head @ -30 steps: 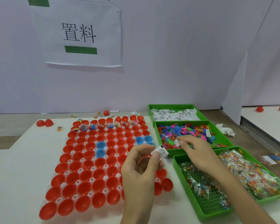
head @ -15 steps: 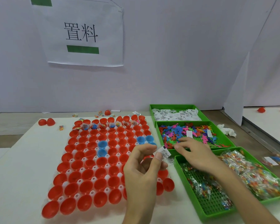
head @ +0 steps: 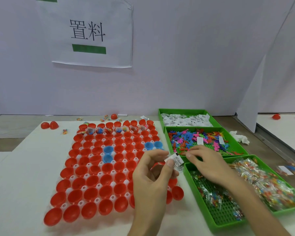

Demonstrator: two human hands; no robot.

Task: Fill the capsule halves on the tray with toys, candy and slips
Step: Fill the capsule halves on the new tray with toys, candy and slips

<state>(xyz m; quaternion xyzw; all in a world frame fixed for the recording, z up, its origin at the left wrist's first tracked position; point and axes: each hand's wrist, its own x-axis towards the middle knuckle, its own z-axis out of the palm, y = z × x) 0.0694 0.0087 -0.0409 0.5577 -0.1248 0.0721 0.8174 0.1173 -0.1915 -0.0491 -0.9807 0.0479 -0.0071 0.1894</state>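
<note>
Still pinched a slip in left hand over the right edge of the capsule tray; pulled right hand back from the toy bin toward it, fingers curled, couldn't tell if gripping anything

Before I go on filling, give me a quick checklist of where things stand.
1. Slip in hand: ok; left hand pinches a slip.
2. Toy picked: cannot tell; right hand, at the toy bin's front edge, hides any toy.
3. Empty capsule halves: ok; only one far row on the tray holds packets.
4. Candy stock: ok; candy bin holds candy packets.
5. Toy bin sorted: not ok; two stray slips lie among the toys.
</note>
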